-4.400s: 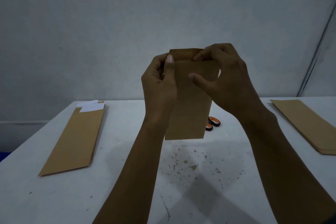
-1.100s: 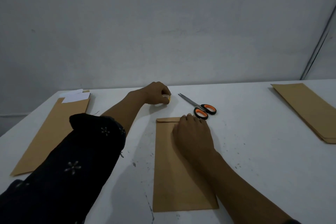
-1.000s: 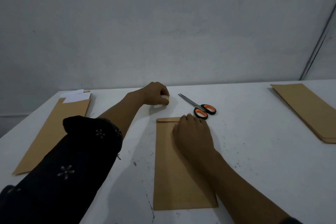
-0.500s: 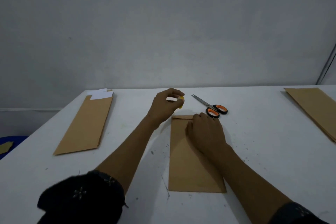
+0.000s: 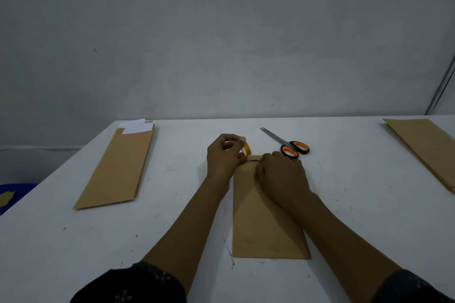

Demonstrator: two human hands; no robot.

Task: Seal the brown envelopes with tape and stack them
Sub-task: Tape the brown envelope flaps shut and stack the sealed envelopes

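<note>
My right hand (image 5: 280, 174) lies flat on the brown envelope (image 5: 267, 224) mid-worktop (image 5: 357, 204), pinning its flap; left hand (image 5: 225, 155) pinches the tape roll (image 5: 247, 149) at its top edge. Thin, floppy paper; best held near the flap

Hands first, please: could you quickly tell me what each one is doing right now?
Left hand: grips a yellow tape roll.
Right hand: presses down on the brown envelope, apparently flat; fingers partly hidden.
</note>
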